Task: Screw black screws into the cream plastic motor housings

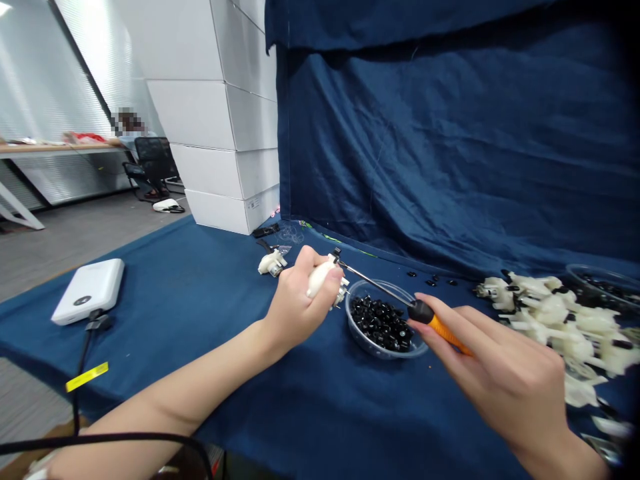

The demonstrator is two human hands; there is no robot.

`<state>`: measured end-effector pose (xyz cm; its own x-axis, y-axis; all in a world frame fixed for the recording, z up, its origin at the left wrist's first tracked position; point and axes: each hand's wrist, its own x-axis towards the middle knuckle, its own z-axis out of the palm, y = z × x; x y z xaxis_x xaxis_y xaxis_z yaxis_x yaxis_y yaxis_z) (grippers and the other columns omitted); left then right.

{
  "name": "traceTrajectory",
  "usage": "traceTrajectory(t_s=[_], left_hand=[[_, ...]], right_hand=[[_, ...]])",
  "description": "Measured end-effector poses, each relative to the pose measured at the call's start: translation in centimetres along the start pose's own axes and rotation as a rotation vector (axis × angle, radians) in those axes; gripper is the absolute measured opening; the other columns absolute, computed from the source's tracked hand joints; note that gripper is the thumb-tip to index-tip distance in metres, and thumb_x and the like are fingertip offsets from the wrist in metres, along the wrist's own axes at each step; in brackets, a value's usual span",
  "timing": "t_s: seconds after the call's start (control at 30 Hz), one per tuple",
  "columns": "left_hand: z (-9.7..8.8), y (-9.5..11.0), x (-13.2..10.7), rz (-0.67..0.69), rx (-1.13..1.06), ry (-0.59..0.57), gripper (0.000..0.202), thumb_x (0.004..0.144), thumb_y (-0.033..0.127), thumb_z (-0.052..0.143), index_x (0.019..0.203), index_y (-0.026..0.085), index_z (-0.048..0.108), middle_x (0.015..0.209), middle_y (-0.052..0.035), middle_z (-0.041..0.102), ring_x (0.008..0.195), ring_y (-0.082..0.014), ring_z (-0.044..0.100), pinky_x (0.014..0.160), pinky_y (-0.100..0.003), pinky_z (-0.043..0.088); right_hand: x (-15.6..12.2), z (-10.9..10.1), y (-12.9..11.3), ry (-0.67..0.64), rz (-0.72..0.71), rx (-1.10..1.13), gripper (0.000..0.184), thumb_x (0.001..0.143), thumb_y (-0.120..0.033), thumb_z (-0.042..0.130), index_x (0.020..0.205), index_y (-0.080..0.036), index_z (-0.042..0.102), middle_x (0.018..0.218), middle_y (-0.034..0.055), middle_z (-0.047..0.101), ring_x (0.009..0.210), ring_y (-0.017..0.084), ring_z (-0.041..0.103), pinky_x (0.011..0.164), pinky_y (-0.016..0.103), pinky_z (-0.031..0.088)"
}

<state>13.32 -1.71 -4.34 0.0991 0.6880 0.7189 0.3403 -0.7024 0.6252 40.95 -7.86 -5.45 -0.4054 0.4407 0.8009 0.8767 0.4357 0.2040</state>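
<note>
My left hand (300, 293) is closed around a white plastic part (321, 277) with a small black piece (337, 253) at its top. In my right hand (500, 360) is a screwdriver with an orange and black handle (445, 331). Its metal shaft (373, 281) points left, and the tip is at or close to the black piece; whether they touch I cannot tell. Below the shaft stands a clear round bowl (385, 353) holding many small black parts (381, 323). Another white plastic part (273, 263) lies just beyond my left hand.
A pile of white plastic parts (565, 317) lies at right, before a second clear bowl (600, 273). Loose black pieces (435, 279) rest near the blue curtain (450, 147). White boxes (210, 120) are stacked behind. A white power bank (89, 290) with a cable is at left; a person sits far off.
</note>
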Motion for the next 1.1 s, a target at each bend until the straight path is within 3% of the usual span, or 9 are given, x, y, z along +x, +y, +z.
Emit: traceTrajectory(t_s=[0.13, 0.43, 0.67, 0.93, 1.1], left_hand=[[0.2, -0.4, 0.0, 0.036, 0.037, 0.006, 0.021, 0.108, 0.038, 0.06, 0.099, 0.02, 0.057, 0.086, -0.004, 0.077, 0.067, -0.0133, 0.067, 0.063, -0.028, 0.052], [0.3, -0.8, 0.3, 0.293, 0.022, 0.085, 0.008, 0.105, 0.025, 0.063, 0.106, 0.022, 0.056, 0.095, -0.0034, 0.079, 0.075, -0.0127, 0.074, 0.069, -0.026, 0.06], [0.2, -1.1, 0.5, 0.385, 0.04, 0.103, 0.012, 0.103, 0.021, 0.065, 0.11, 0.023, 0.056, 0.097, -0.0039, 0.078, 0.084, -0.0146, 0.077, 0.075, -0.027, 0.062], [0.1, -0.8, 0.1, 0.268, 0.038, 0.055, 0.011, 0.104, 0.032, 0.063, 0.105, 0.023, 0.056, 0.1, -0.007, 0.08, 0.088, -0.0182, 0.077, 0.078, -0.033, 0.061], [-0.1, -0.7, 0.5, 0.012, 0.055, 0.057, 0.021, 0.107, 0.041, 0.063, 0.103, 0.022, 0.058, 0.095, -0.0054, 0.079, 0.075, -0.0153, 0.071, 0.068, -0.029, 0.054]], right_hand=[[0.0, 0.7, 0.4, -0.035, 0.039, 0.185, 0.033, 0.105, -0.026, 0.074, 0.138, -0.02, 0.07, 0.086, -0.0016, 0.075, 0.062, 0.01, 0.066, 0.065, 0.03, 0.042], [0.6, 0.6, 0.5, -0.028, 0.115, 0.44, 0.022, 0.104, -0.026, 0.073, 0.124, -0.016, 0.076, 0.112, 0.0087, 0.084, 0.09, 0.018, 0.082, 0.08, 0.025, 0.062], [0.0, 1.0, 0.4, -0.055, 0.267, 0.552, 0.022, 0.102, -0.036, 0.075, 0.118, -0.023, 0.082, 0.114, 0.0038, 0.085, 0.094, 0.021, 0.084, 0.089, 0.028, 0.068], [0.3, 0.4, 1.0, -0.095, 0.161, 0.486, 0.025, 0.101, -0.029, 0.076, 0.125, -0.022, 0.078, 0.116, 0.0072, 0.084, 0.093, 0.025, 0.083, 0.076, 0.031, 0.067], [0.2, 0.6, 0.5, -0.112, 0.282, 0.455, 0.026, 0.104, -0.044, 0.071, 0.115, -0.023, 0.08, 0.111, 0.0066, 0.084, 0.092, 0.025, 0.083, 0.082, 0.034, 0.066]])
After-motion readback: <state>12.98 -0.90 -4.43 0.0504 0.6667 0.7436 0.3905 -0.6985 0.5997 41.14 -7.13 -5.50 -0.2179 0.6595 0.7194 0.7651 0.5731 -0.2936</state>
